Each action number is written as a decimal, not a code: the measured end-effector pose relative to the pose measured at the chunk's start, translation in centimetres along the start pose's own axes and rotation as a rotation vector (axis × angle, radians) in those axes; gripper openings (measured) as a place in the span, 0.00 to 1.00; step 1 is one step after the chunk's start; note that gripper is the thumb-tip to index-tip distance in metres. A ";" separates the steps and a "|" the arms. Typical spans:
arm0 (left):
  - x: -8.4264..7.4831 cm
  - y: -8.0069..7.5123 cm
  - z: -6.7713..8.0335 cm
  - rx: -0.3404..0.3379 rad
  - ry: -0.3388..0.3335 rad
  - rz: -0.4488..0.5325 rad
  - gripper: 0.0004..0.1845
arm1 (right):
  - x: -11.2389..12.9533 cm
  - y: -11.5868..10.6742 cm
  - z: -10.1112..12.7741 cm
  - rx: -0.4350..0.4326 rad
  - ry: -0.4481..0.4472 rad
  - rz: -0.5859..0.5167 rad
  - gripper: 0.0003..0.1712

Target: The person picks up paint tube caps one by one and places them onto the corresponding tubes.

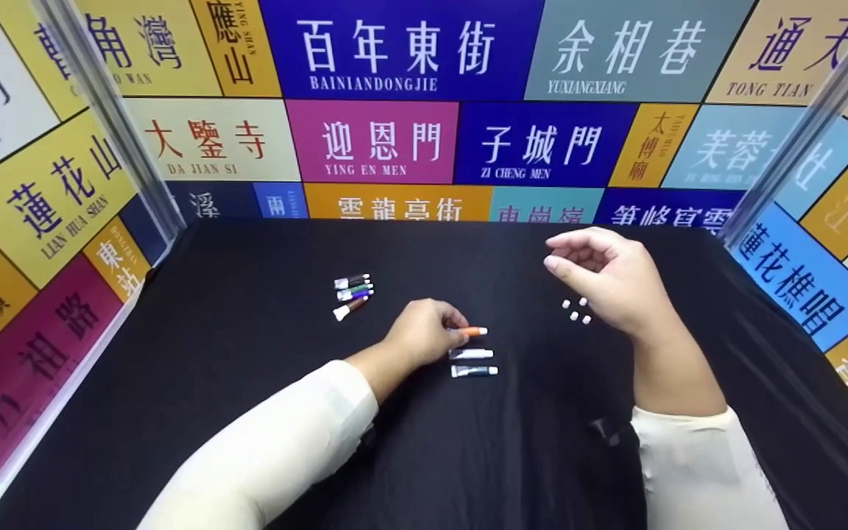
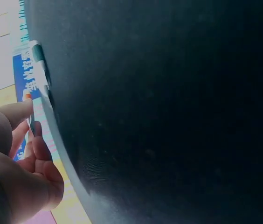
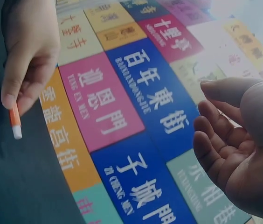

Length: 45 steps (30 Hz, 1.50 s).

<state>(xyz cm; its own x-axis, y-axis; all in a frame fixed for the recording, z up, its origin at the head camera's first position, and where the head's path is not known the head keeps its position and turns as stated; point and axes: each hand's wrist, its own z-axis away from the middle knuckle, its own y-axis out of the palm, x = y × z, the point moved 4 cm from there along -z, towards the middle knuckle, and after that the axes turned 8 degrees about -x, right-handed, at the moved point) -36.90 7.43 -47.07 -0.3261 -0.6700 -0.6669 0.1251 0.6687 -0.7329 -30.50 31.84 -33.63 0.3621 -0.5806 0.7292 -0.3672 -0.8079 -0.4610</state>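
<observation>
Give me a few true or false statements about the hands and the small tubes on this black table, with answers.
1. The left hand pinches the orange tube. True.
2. The right hand grips a tube. False: it holds nothing, fingers loosely curled.
3. White caps lie on the black tablecloth by the right hand. True.
4. The group of four tubes lies right of the right hand. False: it lies left of the left hand.

orange tube (image 1: 474,332): small, white cap at right end, lying flat on the black cloth, frame centre | left end pinched by left hand (image 1: 424,333) | topmost of three stacked tubes, just above the white one
</observation>
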 end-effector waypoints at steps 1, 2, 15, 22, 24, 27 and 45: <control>0.1 0.1 0.0 0.002 0.000 -0.003 0.04 | -0.4 -0.1 -0.2 -0.005 0.014 0.001 0.15; 0.1 0.1 0.0 0.004 0.000 -0.005 0.04 | -0.9 -0.2 -0.4 -0.010 0.027 0.003 0.16; 0.4 0.7 0.0 0.013 0.011 -0.049 0.03 | -8.4 -1.1 -1.9 -0.017 0.183 0.002 0.21; 0.5 1.0 -0.2 0.038 -0.001 -0.060 0.03 | -12.2 -1.5 -1.9 -0.041 0.300 -0.058 0.21; 0.5 1.0 -0.2 0.044 -0.009 -0.058 0.03 | -13.5 -1.7 -1.9 -0.048 0.340 -0.072 0.22; 0.5 0.9 -0.2 0.048 -0.020 -0.057 0.04 | -15.6 -1.9 -1.7 -0.054 0.397 -0.086 0.24; 2.0 -1.8 -0.7 -0.056 -0.020 0.016 0.15 | -22.6 -1.2 0.2 0.067 0.557 -0.071 0.35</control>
<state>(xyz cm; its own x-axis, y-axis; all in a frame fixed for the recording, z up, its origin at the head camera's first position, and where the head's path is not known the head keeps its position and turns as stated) -38.37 5.14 -46.98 -0.3054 -0.6652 -0.6814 0.0770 0.6959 -0.7140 -38.04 45.91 -49.64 -0.1297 -0.3981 0.9081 -0.2968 -0.8583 -0.4186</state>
